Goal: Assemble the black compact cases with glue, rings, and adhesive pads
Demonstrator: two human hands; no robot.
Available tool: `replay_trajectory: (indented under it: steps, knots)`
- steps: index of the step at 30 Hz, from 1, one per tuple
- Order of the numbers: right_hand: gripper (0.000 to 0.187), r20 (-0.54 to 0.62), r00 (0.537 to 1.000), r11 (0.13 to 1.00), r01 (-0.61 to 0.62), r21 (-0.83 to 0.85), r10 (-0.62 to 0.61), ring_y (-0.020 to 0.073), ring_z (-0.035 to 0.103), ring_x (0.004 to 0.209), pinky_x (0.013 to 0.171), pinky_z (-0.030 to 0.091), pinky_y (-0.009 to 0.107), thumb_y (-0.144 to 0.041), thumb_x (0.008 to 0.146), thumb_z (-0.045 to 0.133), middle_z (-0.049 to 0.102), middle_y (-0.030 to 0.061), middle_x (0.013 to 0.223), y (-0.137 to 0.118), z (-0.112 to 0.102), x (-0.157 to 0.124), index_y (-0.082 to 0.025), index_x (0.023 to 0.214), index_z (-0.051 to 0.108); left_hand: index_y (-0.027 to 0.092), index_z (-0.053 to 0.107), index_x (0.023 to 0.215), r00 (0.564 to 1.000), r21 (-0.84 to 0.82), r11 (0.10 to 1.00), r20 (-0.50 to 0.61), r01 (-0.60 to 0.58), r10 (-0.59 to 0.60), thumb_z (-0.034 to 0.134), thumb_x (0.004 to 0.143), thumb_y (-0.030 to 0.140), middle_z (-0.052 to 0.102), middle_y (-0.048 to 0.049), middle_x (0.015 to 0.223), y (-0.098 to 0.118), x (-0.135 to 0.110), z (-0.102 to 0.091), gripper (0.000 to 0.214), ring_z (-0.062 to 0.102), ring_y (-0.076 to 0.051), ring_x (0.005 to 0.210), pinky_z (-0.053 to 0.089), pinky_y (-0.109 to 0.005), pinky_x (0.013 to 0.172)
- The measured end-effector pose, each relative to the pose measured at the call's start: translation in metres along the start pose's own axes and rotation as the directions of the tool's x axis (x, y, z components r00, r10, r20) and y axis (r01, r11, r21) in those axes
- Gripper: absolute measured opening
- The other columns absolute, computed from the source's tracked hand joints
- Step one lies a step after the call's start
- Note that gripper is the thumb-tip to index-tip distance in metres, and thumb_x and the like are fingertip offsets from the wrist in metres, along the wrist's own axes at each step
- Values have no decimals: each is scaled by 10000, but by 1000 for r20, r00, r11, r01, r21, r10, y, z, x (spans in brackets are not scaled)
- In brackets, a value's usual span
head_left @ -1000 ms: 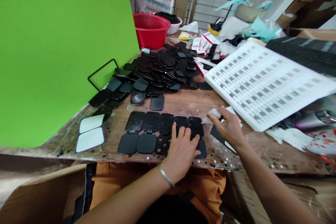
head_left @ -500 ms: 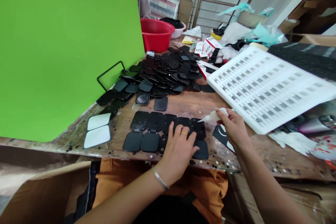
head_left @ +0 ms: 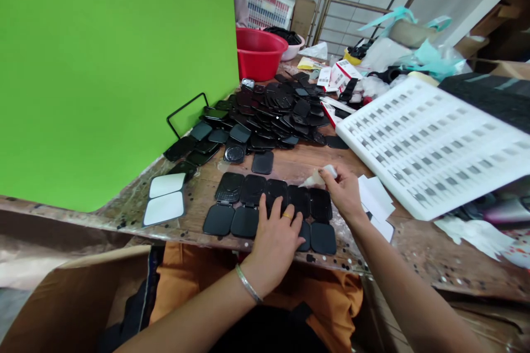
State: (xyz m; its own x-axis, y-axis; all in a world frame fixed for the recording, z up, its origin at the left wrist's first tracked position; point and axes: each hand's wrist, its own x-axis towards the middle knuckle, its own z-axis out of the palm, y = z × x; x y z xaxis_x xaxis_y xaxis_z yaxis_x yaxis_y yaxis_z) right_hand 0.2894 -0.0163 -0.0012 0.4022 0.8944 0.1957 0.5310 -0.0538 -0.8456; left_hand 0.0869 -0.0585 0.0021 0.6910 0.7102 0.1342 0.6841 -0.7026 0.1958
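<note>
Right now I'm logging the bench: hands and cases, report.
Left hand flat on open black cases. Right hand grips white squeeze bottle beside them. Nothing between.

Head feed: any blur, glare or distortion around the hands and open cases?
Head view: left hand, right hand gripping a white bottle, and open cases all sharp in soft, even light; faint sheen on the case pile; white tray blurs toward the right edge.

Bench (head_left: pixel 298 165), free room: narrow bare strip between row of open cases (head_left: pixel 244 198) and heap of black cases (head_left: pixel 269 110); bare edge near right, past paper slips (head_left: pixel 376 198). Obstacles: green panel (head_left: pixel 116 77) walling the left; white tray (head_left: pixel 430 138) overhanging the right; white pads (head_left: pixel 165 198) near left; left hand (head_left: pixel 275 237) and right hand (head_left: pixel 343 193), gripping a white tube (head_left: pixel 317 178), over the row's right half.
</note>
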Motion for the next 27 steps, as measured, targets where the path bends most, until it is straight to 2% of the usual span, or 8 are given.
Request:
replay_trajectory:
  steps: [5, 10, 14, 17, 22, 27]
  knots:
    - [317, 25, 999, 998, 26, -61, -24, 138, 465, 561, 535, 324, 257, -449, 816, 566, 523, -8, 590, -3, 4, 2, -160, 687, 582, 222, 578, 1226, 1000, -1, 1000, 13, -8, 8, 603, 844, 443, 582, -84, 1204, -1, 0, -2, 442, 394, -352, 1254, 138, -646, 1101]
    - [308, 34, 989, 956, 145, -253, -141, 129, 432, 557, 551, 290, 266, -406, 814, 585, 480, -20, 575, -13, -6, -2, -178, 628, 494, 209, 581, 1224, 1000, 6, 1000, 23, -1, 1, 600, 843, 451, 585, -84, 1204, -1, 0, -2, 451, 392, -356, 1250, 137, -645, 1103]
    - [305, 103, 977, 935, 209, -287, -187, 124, 419, 556, 552, 290, 265, -387, 835, 563, 457, -25, 586, -19, -17, -7, -188, 627, 462, 206, 574, 1230, 1000, 2, 1000, 26, -7, 7, 603, 842, 448, 583, -84, 1199, -2, 0, -2, 459, 389, -351, 1252, 134, -640, 1107]
    - [286, 173, 969, 936, 217, -276, -174, 132, 432, 566, 548, 296, 266, -392, 834, 566, 492, -12, 603, -20, -19, -13, -185, 646, 508, 209, 575, 1229, 1000, 3, 1000, 21, -8, 8, 621, 830, 447, 583, -85, 1188, -1, 0, -2, 466, 395, -346, 1244, 147, -636, 1104]
    - [250, 245, 962, 970, 165, -180, -118, 144, 479, 586, 547, 323, 264, -400, 841, 557, 561, 1, 644, -27, -4, -19, -181, 724, 582, 204, 578, 1228, 1000, 15, 1000, 4, -9, 9, 630, 823, 450, 583, -89, 1185, -1, 0, -1, 477, 395, -345, 1241, 162, -631, 1101]
    - [240, 175, 960, 949, 253, -190, -221, 139, 470, 601, 581, 333, 267, -378, 846, 554, 557, 6, 668, -34, 15, -13, -183, 706, 545, 203, 574, 1238, 1000, 12, 1000, 7, -19, 19, 610, 835, 455, 584, -87, 1191, -2, 0, -2, 477, 386, -353, 1249, 158, -628, 1106]
